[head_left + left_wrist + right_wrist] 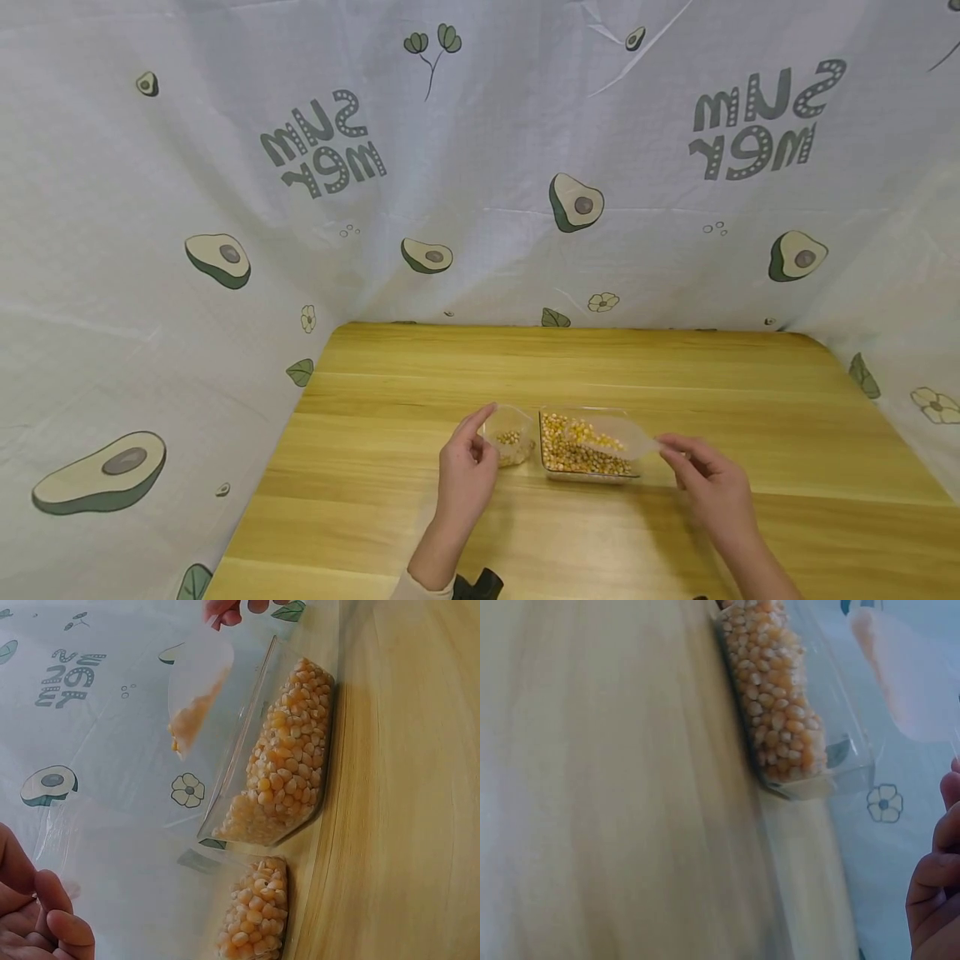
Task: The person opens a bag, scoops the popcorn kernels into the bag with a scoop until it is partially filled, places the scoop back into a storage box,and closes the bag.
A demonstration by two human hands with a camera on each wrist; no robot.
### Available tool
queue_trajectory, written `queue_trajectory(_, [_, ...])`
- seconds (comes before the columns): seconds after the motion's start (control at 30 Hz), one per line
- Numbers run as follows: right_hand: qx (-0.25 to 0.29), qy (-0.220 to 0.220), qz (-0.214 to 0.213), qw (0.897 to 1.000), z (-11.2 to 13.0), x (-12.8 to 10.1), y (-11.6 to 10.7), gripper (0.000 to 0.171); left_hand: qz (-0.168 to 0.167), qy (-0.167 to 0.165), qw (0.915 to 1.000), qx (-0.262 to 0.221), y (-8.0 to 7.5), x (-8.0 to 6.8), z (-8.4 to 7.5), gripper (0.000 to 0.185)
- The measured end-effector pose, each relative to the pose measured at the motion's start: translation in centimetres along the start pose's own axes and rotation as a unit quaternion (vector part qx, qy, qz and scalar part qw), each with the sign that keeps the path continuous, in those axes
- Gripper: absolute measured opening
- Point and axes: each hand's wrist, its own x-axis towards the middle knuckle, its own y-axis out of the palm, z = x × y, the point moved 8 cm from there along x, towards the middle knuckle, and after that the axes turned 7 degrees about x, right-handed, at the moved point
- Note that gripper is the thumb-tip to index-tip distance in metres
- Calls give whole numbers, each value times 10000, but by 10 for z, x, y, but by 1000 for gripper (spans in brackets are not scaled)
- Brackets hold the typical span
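Two clear plastic containers stand side by side on the wooden table. The small container has a shallow layer of corn kernels. The large container is nearly full of kernels. My left hand grips the small container's left wall, thumb up along its far side. With my right hand I pinch the handle of a clear plastic scoop. The scoop carries some kernels and hangs over the large container's right part.
A white cloth printed with avocados walls in the table at the back and on both sides. The table's far edge meets the cloth. A dark object shows by my left wrist at the bottom edge.
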Motion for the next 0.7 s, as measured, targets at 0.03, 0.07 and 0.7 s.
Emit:
queue_trajectory(0.03, [4, -36, 32, 10000, 1, 1, 0, 21, -12, 8, 10000, 0, 0, 0, 0, 56])
queue_trajectory(0.07, [33, -76, 68, 9999, 3, 1, 0, 21, -25, 19, 10000, 2, 0, 0, 0, 56])
queue_trajectory(0.7, [314, -1308, 398, 9901, 66, 10, 13, 16, -83, 60, 9999, -12, -1, 1, -1, 57])
